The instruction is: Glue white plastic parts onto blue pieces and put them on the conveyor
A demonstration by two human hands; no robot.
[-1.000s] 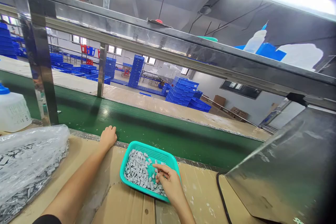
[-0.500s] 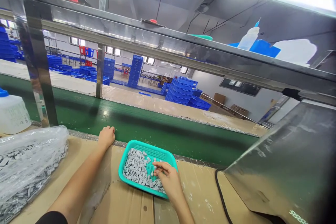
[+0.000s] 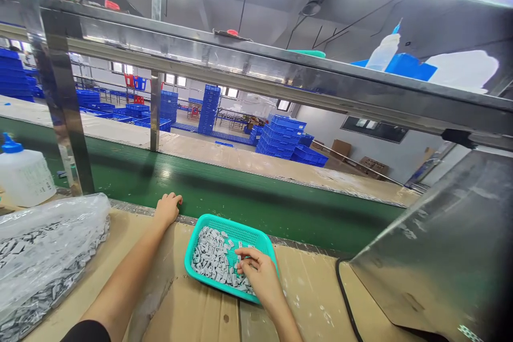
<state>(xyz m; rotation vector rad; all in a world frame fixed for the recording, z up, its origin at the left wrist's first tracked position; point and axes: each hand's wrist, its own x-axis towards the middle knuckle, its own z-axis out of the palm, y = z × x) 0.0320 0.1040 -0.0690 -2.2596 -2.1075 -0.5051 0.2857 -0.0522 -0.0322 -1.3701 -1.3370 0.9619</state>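
A turquoise plastic basket [image 3: 190,256] sits on the cardboard-covered bench, holding many small light-grey plastic pieces [image 3: 212,259] heaped mostly toward its left and front. My right hand [image 3: 260,275] is over the basket's right part, thumb and fingers pinched around what looks like one small grey piece. To the left of the basket, my left hand [image 3: 167,209] lies at the edge of the green conveyor belt [image 3: 192,181], its fingers curled down. Whatever is under those fingers is hidden.
A clear plastic bag [image 3: 56,262] of similar grey pieces lies at left, near a white bottle with a blue cap [image 3: 26,173]. A metal panel [image 3: 449,240] and black cable [image 3: 342,294] stand at right. A metal shelf [image 3: 256,67] crosses above the belt.
The view has shifted slightly, so most things sit a little further right. Both hands keep nearly the same places, the right one still pinching over the basket.
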